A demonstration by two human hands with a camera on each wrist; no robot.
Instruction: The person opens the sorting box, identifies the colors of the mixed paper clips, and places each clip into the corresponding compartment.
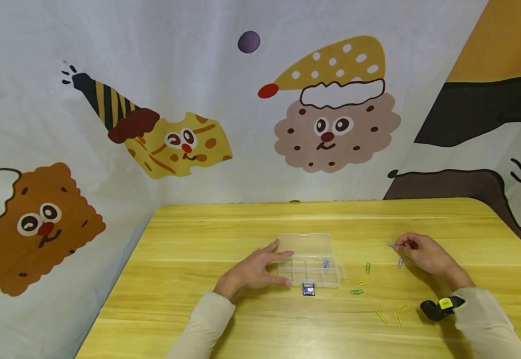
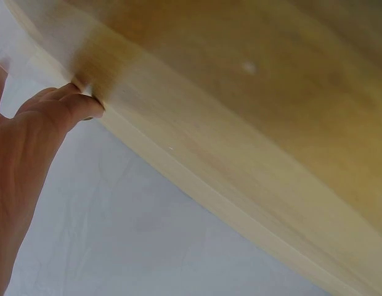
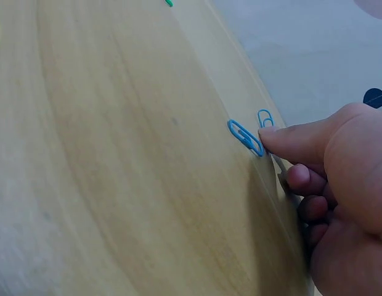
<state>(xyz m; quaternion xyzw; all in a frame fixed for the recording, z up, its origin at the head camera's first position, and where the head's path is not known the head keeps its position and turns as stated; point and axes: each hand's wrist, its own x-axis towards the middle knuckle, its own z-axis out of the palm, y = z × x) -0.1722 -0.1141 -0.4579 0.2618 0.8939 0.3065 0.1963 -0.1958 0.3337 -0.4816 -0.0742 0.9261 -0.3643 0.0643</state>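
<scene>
A clear plastic compartment box stands on the table with its lid raised at the back. Blue paper clips lie in one right-hand compartment. At the box's left side is my left hand, fingers spread and fairly straight, touching it; the left wrist view barely shows the box. My right hand pinches a blue paper clip between thumb and finger, just above the table. Below that hand lies another blue paper clip, also large in the right wrist view.
Between box and right hand lie green paper clips and a yellow paper clip. Several more yellow paper clips are nearer the front. A small blue-purple tag is at the box's front edge. A printed cloth hangs behind the table.
</scene>
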